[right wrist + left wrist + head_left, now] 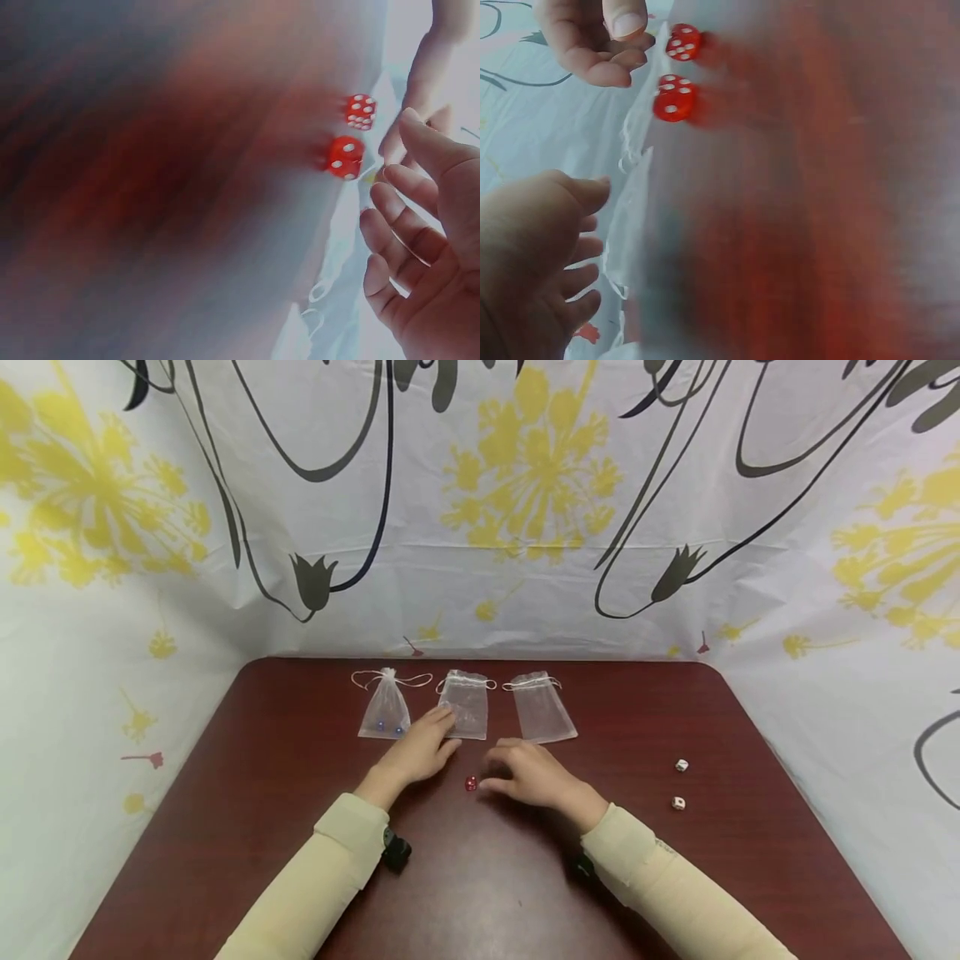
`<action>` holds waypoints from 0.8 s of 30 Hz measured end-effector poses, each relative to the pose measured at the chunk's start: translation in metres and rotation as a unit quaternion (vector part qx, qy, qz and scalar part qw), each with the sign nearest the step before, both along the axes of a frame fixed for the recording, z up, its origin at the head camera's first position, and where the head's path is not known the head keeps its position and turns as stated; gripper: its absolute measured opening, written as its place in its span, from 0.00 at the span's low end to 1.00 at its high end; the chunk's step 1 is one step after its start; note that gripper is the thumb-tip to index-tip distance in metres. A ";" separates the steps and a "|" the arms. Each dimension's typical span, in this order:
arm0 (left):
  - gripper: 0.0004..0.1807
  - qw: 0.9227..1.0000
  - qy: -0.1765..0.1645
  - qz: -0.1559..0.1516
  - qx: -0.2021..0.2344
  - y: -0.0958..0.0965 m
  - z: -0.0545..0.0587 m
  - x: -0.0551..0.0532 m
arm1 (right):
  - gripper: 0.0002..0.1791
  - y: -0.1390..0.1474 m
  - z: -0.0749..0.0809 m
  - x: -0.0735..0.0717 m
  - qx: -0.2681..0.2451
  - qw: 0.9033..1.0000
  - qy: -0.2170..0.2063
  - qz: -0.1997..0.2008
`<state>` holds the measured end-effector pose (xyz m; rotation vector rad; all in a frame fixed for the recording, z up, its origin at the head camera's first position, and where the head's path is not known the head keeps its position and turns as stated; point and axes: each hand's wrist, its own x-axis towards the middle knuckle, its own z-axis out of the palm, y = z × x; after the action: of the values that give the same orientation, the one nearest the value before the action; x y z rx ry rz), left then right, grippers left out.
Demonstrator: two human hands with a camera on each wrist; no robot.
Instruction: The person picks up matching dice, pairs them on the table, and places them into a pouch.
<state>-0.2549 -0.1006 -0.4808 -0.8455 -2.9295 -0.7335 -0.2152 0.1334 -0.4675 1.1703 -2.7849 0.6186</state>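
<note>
Two red dice with white dots sit close together on the dark red table, between my two hands. In the head view these dice merge into one small red spot. My right hand is just to their right, fingers loosely bent and holding nothing. My left hand reaches past them on the left, its fingers extended over the edge of the middle sheer white drawstring pouch. Whether those fingertips touch the pouch, I cannot tell. No object shows in the left palm.
Behind the hands, a left pouch, drawn together at its top, contains blue balls. A third, flat pouch lies right of the middle one. Two white dice lie apart on the right. Patterned white cloth hangs behind the table.
</note>
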 end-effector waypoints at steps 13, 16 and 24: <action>0.26 0.987 -0.023 0.158 0.002 0.011 0.014 -0.047 | 0.15 -0.020 0.014 -0.005 -0.014 1.000 0.019 0.019; 0.24 0.981 -0.042 0.188 -0.008 0.014 0.012 -0.054 | 0.16 -0.022 0.016 -0.008 -0.019 1.000 0.011 0.011; 0.20 0.972 -0.048 0.230 -0.028 0.022 0.002 -0.063 | 0.16 -0.020 0.019 -0.014 -0.041 0.999 0.000 -0.003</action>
<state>-0.3179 -0.0789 -0.4784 -0.1125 -3.0592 -0.6702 -0.2291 0.1133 -0.4487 1.1452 -2.7334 0.7242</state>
